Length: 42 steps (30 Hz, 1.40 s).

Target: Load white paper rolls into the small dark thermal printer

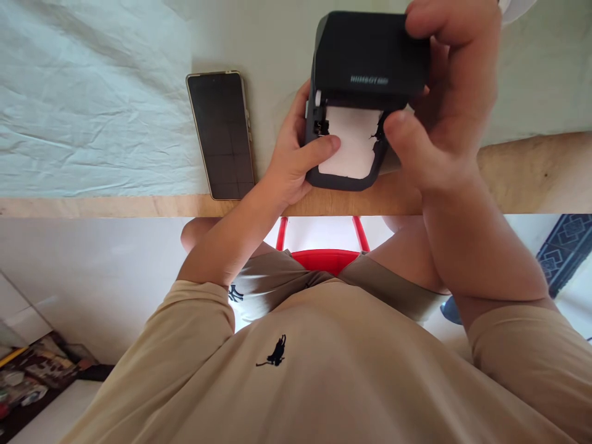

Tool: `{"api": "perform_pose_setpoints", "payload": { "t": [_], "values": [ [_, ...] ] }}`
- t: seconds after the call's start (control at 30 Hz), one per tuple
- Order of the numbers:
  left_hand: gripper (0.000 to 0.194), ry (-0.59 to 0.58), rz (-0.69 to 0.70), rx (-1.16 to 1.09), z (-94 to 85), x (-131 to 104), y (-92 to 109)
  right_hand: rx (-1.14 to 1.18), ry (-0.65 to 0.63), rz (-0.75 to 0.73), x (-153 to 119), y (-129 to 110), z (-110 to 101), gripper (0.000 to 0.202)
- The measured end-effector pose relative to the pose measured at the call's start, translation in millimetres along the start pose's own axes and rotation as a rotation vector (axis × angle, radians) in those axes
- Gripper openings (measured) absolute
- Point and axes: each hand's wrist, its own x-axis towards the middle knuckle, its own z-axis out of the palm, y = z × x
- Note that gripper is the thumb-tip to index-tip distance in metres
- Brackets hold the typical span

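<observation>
The left thumb lies flat on white paper (349,157) inside a black device (365,92), and the rest of the left hand (296,151) wraps round its near left side in a firm grip. The right hand (457,105) grips from the other side: its index finger bends over the far right corner of the lid (365,49), its thumb is at the right edge of the opening, and I can't make out the other fingers well behind the casing.

The device is held up over the near edge of the table, a little right of the middle. It's boxy and matt, with rounded corners and pale lettering along the near part of the lid, where I can read "NIIMBOT". The lid is at the far end, away from the near part, so the inside shows. There the paper fills most of a bay with a thick dark rim, ragged black shapes along its right side, and a small white piece by the lid's left end.

To the left, a phone (221,135) lies face up, its screen dark, near the bare wooden edge (531,176). A pale, creased cover (106,117) spreads over the far left. Nearer, below the table, the person's tan shirt (333,370) and a red seat (326,260) show.
</observation>
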Motion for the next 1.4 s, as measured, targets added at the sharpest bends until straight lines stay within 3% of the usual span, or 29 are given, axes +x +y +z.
{"api": "perform_pose_setpoints", "payload": {
  "t": [0.1, 0.23, 0.3, 0.43, 0.67, 0.97, 1.13, 1.4],
  "values": [
    [0.039, 0.021, 0.008, -0.022, 1.7, -1, 0, -0.024, -0.022, -0.092, 0, 4, -1, 0.05],
    [0.035, 0.022, 0.056, 0.081, 0.3, -2, -1, 0.157, -0.017, 0.085, -1, -1, 2, 0.047],
    [0.04, 0.011, 0.074, 0.167, -1.5, -2, -2, 0.193, -0.087, 0.151, -2, -3, 4, 0.048],
    [0.045, -0.013, 0.129, 0.25, -1.7, -3, -1, 0.175, -0.17, 0.14, -1, -3, 4, 0.052],
    [0.021, 0.032, 0.034, 0.009, 8.9, -5, 7, 0.022, -0.194, 0.031, 2, -5, 1, 0.055],
    [0.033, 0.021, -0.017, -0.136, 11.4, 0, 3, 0.017, -0.152, 0.059, -1, -8, 2, 0.045],
    [0.038, 0.072, -0.031, -0.132, 7.1, 3, 1, 0.031, -0.016, 0.117, -4, -11, 3, 0.047],
    [0.036, 0.115, -0.046, -0.145, 6.5, 2, 1, 0.003, -0.161, 0.073, -2, -9, -1, 0.053]
  ]
}}
